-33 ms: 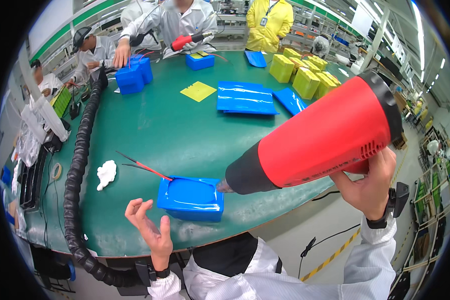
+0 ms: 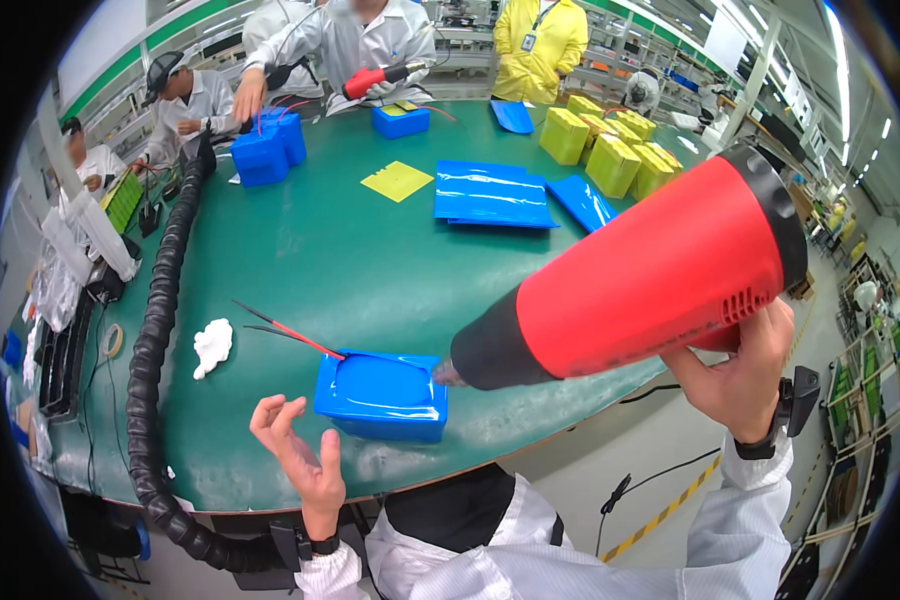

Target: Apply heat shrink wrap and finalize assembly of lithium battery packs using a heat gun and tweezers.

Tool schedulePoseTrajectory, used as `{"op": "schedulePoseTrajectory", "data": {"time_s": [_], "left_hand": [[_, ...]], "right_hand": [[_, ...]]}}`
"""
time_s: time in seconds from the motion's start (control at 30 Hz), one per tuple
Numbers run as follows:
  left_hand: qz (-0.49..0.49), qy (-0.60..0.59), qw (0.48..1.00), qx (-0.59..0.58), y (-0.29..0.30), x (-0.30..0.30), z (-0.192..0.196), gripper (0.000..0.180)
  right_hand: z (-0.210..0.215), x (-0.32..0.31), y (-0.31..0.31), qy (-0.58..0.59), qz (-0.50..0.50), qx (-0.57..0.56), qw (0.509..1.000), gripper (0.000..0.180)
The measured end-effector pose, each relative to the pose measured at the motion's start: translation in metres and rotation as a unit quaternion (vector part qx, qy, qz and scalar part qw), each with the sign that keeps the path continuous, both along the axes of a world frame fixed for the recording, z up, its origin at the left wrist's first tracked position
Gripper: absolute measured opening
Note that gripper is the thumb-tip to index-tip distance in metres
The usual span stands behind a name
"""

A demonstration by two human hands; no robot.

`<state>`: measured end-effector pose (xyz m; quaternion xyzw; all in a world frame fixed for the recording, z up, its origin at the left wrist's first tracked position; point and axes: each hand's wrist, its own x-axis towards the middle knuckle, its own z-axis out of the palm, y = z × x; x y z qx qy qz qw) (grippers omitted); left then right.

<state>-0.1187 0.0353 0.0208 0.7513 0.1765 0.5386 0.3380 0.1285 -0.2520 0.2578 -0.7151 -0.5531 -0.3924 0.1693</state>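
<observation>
"What is the right hand (image 2: pixel 735 380) doing?"

"It's wrapped around the handle of a big red heat gun (image 2: pixel 650 270). The black front end slopes down to the left, and the metal nozzle (image 2: pixel 450 373) sits at the right edge of a blue block (image 2: pixel 382 428). I can't tell whether it touches."

"And where is that block?"

"Near the front edge of the green table (image 2: pixel 290 250), between the two hands. Its wrap is shiny, with a smooth oval patch on top. Red and black wires (image 2: pixel 310 345) come out at its back left corner and point away to the left."

"How about the left hand (image 2: pixel 312 475)?"

"Free of any load, fingers spread and curled a little, thumb up. It's just beside the block's front left side."

"What else is on the table?"

"A white lump (image 2: pixel 212 348) left of the wires, and a thick black hose (image 2: pixel 155 360) along the left side. Farther back lie a flat yellow card (image 2: pixel 398 182), some glossy blue sheets (image 2: pixel 490 193) and a group of yellow blocks (image 2: pixel 610 165)."

"Anyone across from us?"

"A person in a white coat (image 2: pixel 360 45), with a smaller red tool (image 2: pixel 368 82) in one gloved hand."
</observation>
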Motion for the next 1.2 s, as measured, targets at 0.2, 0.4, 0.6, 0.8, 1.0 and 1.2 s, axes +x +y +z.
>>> {"op": "schedulePoseTrajectory", "data": {"time_s": [0.2,0.4,0.6,0.8,1.0,1.2], "left_hand": [[-0.006,-0.002,1.0,0.002,-0.002,0.002,0.001,0.049],[-0.004,-0.012,1.0,-0.014,-0.012,0.005,-0.001,0.052],[0.016,-0.088,0.991,-0.101,-0.05,0.024,-0.007,0.065],[0.033,-0.053,0.992,-0.11,-0.084,0.045,-0.01,0.121],[0.097,0.017,0.992,-0.075,-0.089,0.071,-0.005,0.133],[0.078,-0.007,0.997,0.003,-0.063,0.057,-0.011,0.136]], "right_hand": [[0.0,-0.009,-0.006,-0.024,-0.011,-0.004,1.0,0.057],[-0.004,0.005,0.0,0.034,-0.02,0.037,0.999,0.053],[-0.019,0.039,-0.005,0.365,-0.072,0.086,0.924,0.04],[-0.035,0.021,-0.009,0.068,-0.029,0.057,0.996,0.052],[-0.012,-0.005,-0.007,0.03,-0.07,0.055,0.996,0.052],[0.004,-0.007,0.002,-0.019,-0.002,0.001,1.0,0.052]]}}
